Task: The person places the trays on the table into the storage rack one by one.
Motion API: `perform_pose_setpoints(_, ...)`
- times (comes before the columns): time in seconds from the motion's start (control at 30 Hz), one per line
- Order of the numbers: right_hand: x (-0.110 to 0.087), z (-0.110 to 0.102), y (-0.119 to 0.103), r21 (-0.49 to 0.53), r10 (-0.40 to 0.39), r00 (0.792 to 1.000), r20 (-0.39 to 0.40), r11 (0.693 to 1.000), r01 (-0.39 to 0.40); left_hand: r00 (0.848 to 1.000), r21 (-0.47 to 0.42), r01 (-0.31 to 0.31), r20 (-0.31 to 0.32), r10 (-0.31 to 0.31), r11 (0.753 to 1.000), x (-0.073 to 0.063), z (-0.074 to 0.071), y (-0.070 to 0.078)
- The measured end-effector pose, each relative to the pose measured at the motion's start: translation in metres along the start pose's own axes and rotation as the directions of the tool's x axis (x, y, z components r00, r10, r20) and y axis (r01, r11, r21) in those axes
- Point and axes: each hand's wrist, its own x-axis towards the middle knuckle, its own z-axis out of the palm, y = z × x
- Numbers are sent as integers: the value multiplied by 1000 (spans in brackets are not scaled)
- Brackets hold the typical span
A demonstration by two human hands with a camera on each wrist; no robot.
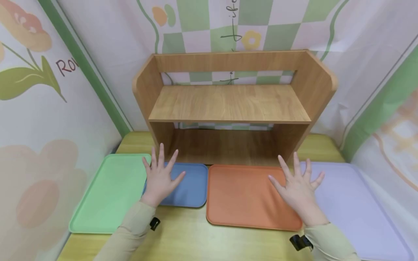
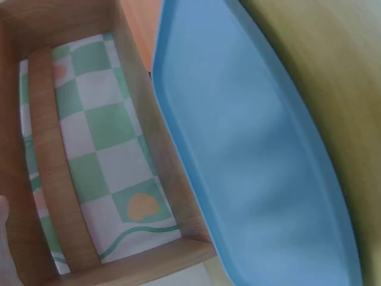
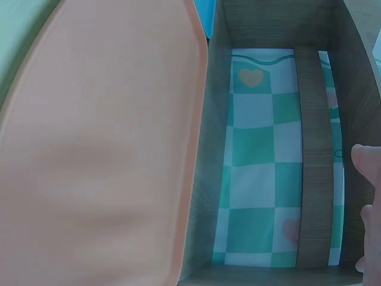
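My left hand [image 1: 159, 181], fingers spread and straight, hovers over the left part of the blue tray [image 1: 191, 185], with the green tray [image 1: 111, 192] just beside it. Over the right end of the orange tray [image 1: 241, 195] is my right hand [image 1: 298, 190], its fingers fanned out and holding nothing. The lavender tray [image 1: 356, 206] lies to its right. In the left wrist view the blue tray [image 2: 238, 137] fills the middle, and only a sliver of the hand [image 2: 7, 250] shows. Fingertips [image 3: 370, 164] appear at the right edge of the right wrist view, beyond the orange tray [image 3: 107, 149].
A wooden two-level shelf [image 1: 228, 103] stands behind the trays, its front close to their back edges. The trays lie in a row on a yellowish wooden table [image 1: 183, 232]. Patterned fabric [image 1: 104, 43] surrounds the table at the back and sides.
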Motion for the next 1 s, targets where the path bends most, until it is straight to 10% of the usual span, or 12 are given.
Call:
perform_pose_setpoints(0.5, -16, 12, 35, -8, -55, 998, -4, 998, 55, 996, -80, 7, -87, -14, 997, 1, -21, -35)
perform_pose_setpoints(1.0, -42, 63, 67, -78, -198, 980, 17, 977, 199, 970, -338, -19, -234, -65, 941, 74, -86, -57)
